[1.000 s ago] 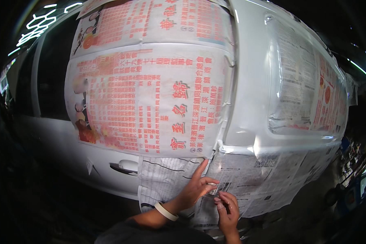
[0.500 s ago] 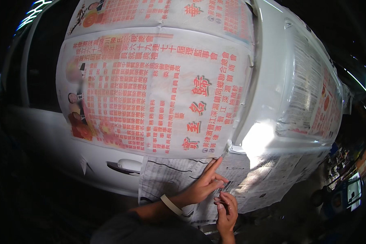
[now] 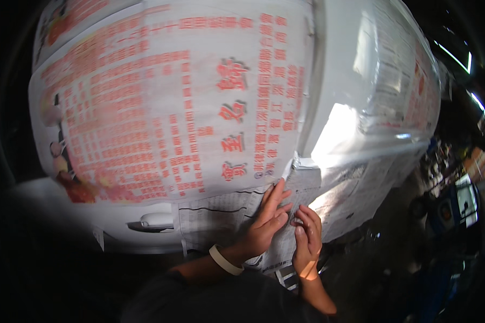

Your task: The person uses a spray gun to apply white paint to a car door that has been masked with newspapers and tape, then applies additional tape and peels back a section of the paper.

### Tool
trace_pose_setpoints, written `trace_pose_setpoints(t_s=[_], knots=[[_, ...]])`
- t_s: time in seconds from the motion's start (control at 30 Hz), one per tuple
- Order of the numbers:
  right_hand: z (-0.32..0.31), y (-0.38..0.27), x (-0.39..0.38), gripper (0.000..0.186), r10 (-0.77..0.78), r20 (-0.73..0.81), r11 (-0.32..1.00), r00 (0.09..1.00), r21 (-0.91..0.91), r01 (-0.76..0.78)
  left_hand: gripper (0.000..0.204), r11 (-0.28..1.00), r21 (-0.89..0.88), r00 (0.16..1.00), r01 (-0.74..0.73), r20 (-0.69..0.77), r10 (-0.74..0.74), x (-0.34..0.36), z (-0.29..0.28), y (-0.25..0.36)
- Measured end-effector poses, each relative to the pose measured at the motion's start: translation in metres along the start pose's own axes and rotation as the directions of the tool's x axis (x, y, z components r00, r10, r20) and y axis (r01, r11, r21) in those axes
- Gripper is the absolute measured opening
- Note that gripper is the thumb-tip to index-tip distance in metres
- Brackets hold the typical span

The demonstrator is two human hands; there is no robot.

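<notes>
A large newspaper sheet with red print [image 3: 199, 107] covers the upper side of a white car [image 3: 337, 70]. Below it lies a grey newspaper sheet with black print [image 3: 215, 207], beside the door handle [image 3: 156, 219]. My left hand [image 3: 267, 218], with a pale band at the wrist, rests open where the two sheets meet. Its index finger stretches up along the lower corner of the red-printed sheet. To its right my right hand [image 3: 309, 234] is near the grey sheet, fingers loosely bent and apart, with nothing visible in them. Whether its fingertips touch the paper is unclear.
More newspaper under shiny clear film [image 3: 390, 70] covers the car's surface at the right. A strip of sunlight falls on the white panel. Beyond, at the far right, a blue vehicle [image 3: 465, 202] stands among dim clutter.
The car and its paper sit further left and higher in view. My left hand has slid up along the sheets' meeting edge, and my right hand has risen beside it.
</notes>
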State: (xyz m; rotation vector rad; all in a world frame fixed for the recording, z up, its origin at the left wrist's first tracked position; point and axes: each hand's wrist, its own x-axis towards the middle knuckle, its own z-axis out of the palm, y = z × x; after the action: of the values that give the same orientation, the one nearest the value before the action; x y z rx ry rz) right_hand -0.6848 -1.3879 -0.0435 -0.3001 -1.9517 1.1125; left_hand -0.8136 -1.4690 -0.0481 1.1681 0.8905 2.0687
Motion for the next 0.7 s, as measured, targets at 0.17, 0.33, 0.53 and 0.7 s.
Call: trace_pose_setpoints(t_s=[0.17, 0.33, 0.53, 0.7], knots=[[0.013, -0.006, 0.017, 0.042, 0.131, 0.099, 0.921, 0.986, 0.355, -0.158, 0.078, 0.990, -0.140, 0.999, -0.033, 0.017, 0.036, -0.008, 0.001, 0.001], [0.022, 0.000, 0.034, 0.048, 0.182, 0.162, 0.773, 0.970, 0.586, -0.243, 0.078, 0.965, -0.261, 0.999, -0.036, -0.010, 0.034, -0.007, 0.006, 0.008], [0.037, -0.004, 0.043, 0.055, 0.285, 0.217, 0.521, 0.933, 0.782, -0.341, 0.073, 0.946, -0.311, 0.995, -0.093, -0.010, 0.094, -0.007, 0.006, 0.015], [0.040, -0.011, 0.049, 0.060, 0.370, 0.226, 0.478, 0.901, 0.785, -0.393, 0.074, 0.933, -0.352, 0.997, -0.076, -0.001, 0.081, -0.005, 0.007, 0.023]])
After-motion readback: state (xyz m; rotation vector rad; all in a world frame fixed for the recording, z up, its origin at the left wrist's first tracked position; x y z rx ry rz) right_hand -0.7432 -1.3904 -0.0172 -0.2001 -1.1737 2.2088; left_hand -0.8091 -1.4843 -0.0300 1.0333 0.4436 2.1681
